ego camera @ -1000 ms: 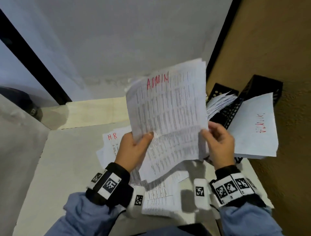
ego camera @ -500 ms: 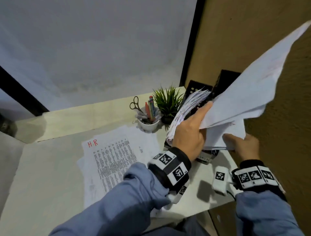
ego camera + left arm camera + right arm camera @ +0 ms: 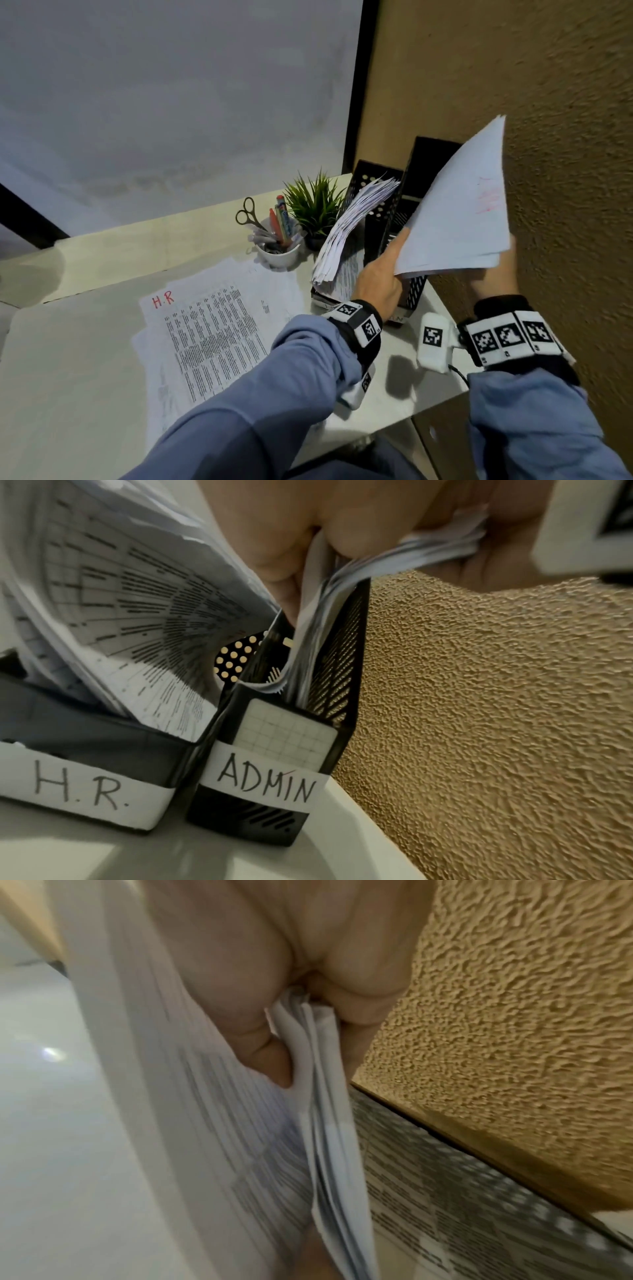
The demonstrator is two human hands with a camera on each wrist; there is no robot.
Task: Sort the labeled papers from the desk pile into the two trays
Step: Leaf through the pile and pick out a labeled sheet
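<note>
Both hands hold a bundle of ADMIN papers [image 3: 455, 219] with faint red writing, tilted over the black ADMIN tray [image 3: 419, 161] by the wall. My left hand [image 3: 387, 270] pinches the bundle's lower left corner. My right hand [image 3: 496, 274] grips its right edge from behind. In the left wrist view the papers' [image 3: 308, 647] lower edge sits inside the ADMIN tray [image 3: 267, 780]. The H.R. tray [image 3: 85, 785] beside it holds leaning printed sheets [image 3: 346, 233]. The desk pile [image 3: 212, 325] lies flat at left, with an H.R. sheet on top.
A white cup [image 3: 277, 255] with scissors and pens and a small green plant [image 3: 315, 205] stand behind the pile, left of the trays. A rough brown wall [image 3: 548, 137] runs close along the right. The desk edge [image 3: 394, 414] is near my sleeves.
The ADMIN sheet held up in front of me has swung right to join the bundle at the trays, and the bundle has come down from its raised position into the ADMIN tray.
</note>
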